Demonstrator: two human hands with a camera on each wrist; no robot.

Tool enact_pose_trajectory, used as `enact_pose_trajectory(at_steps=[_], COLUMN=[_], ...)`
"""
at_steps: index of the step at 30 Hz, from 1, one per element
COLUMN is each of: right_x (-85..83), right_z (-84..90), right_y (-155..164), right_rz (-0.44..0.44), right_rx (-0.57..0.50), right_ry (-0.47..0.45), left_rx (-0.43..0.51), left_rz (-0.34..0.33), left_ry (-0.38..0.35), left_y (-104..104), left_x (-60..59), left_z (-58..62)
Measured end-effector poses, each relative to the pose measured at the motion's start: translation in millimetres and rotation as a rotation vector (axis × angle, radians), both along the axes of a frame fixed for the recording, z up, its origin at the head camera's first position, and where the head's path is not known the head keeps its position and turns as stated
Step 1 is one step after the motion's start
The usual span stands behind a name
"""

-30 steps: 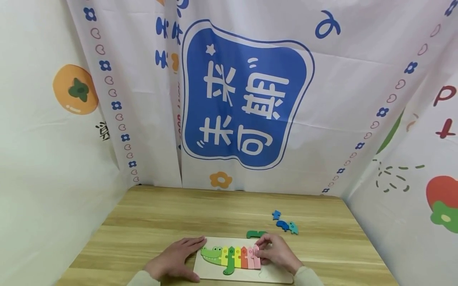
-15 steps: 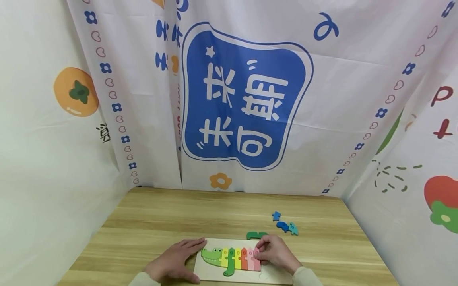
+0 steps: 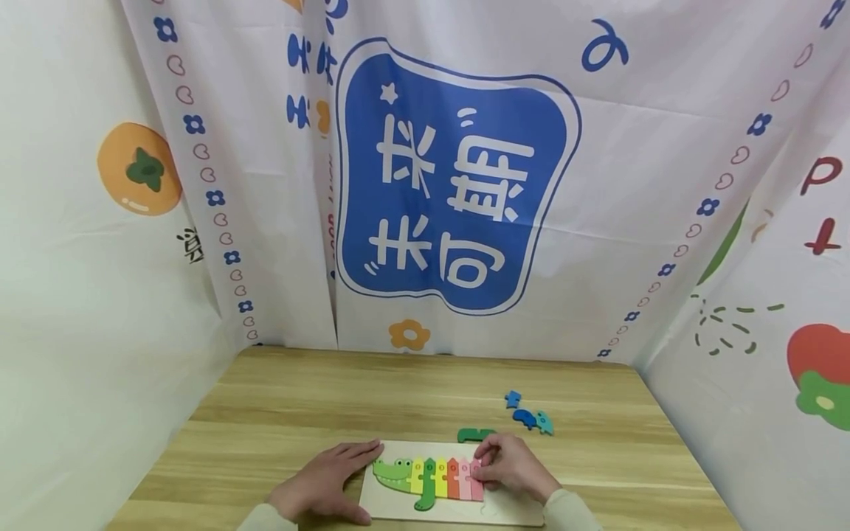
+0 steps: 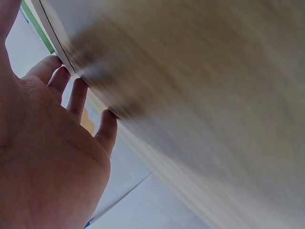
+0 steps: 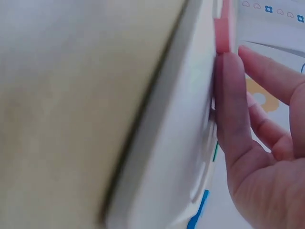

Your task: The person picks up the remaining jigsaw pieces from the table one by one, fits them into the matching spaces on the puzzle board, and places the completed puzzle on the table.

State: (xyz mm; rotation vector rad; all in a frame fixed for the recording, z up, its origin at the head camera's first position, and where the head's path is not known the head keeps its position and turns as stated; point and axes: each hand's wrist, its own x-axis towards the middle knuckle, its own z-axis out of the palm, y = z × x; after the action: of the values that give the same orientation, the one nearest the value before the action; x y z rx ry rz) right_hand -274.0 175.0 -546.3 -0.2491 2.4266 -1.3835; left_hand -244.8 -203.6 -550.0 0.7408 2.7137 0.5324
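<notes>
Head view: a crocodile puzzle board point(image 3: 398, 509) lies at the near edge of the wooden table point(image 3: 332, 398). The left hand point(image 3: 325, 483) rests flat and spread on its left end, while the right hand point(image 3: 511, 468) presses fingertips on the pink piece point(image 3: 476, 481), apparently seating it; next probably comes a loose piece point(image 3: 475, 434). Left wrist view: spread fingers point(image 4: 76, 98), blurred board edge. Right wrist view: a finger point(image 5: 231, 109) touches the pink piece point(image 5: 222, 33); contact is hard to judge.

Head view bright, even, soft shadows, edges bowed. Both wrist views blurred; desk point(image 4: 200, 95) out of focus.
</notes>
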Motion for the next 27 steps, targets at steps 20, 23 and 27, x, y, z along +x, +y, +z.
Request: enact_pose_trajectory(at_steps=[20,23,27], right_x=[9.8,9.4,-0.9], right_z=[11.9,10.1,6.1], right_y=[46,48,48], right_rz=[0.221,0.245,0.199], right_rx=[0.228,0.239,0.257], right_ry=[0.173,0.196,0.252], left_rx=[0.004,-0.004,-0.004], left_rz=[-0.008,-0.004,-0.001], left_ry=[0.022,0.035,0.042], left_y=[-1,0,1], left_x=[-0.1,-0.4,-1.4], left_z=[2.7,3.5,3.6])
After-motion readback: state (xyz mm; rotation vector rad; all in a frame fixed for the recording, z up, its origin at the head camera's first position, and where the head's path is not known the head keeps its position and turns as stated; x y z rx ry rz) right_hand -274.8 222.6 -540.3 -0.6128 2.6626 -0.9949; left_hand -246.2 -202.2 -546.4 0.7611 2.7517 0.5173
